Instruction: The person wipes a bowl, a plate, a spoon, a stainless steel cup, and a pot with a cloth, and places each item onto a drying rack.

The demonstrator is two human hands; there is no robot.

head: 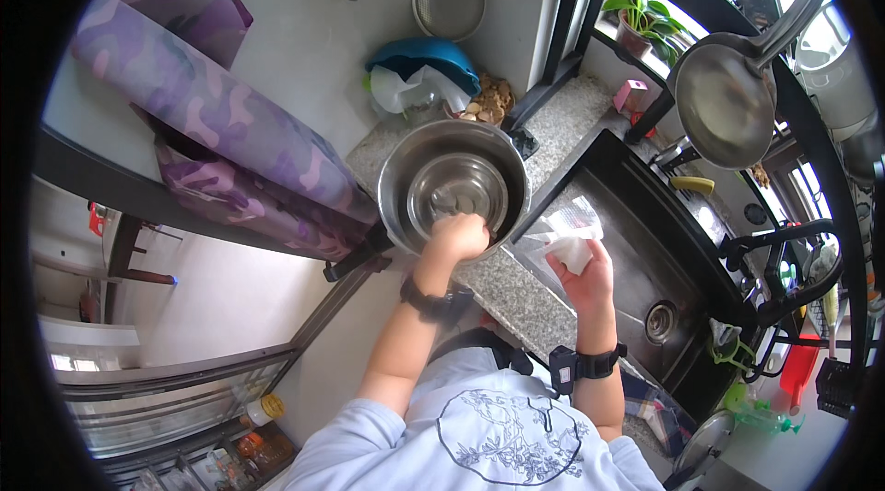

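Observation:
A large steel pot [389, 190] with a black handle stands on the speckled stone counter [515, 287], and a smaller steel bowl [422, 180] sits inside it. My left hand [462, 236] reaches over the pot's near rim into the bowl, its fingers curled; whether they grip anything is hidden. To the right, at the near edge of the black sink [615, 214], my right hand [586, 276] pinches a crumpled white and clear plastic wrapper [576, 232] between thumb and fingers.
Behind the pot are a blue plastic bowl [432, 54] and a container of ginger [494, 100]. A steel ladle [726, 104] hangs at upper right. The black faucet [795, 235] rises beyond the sink. A purple camouflage-patterned cover [228, 117] lies left.

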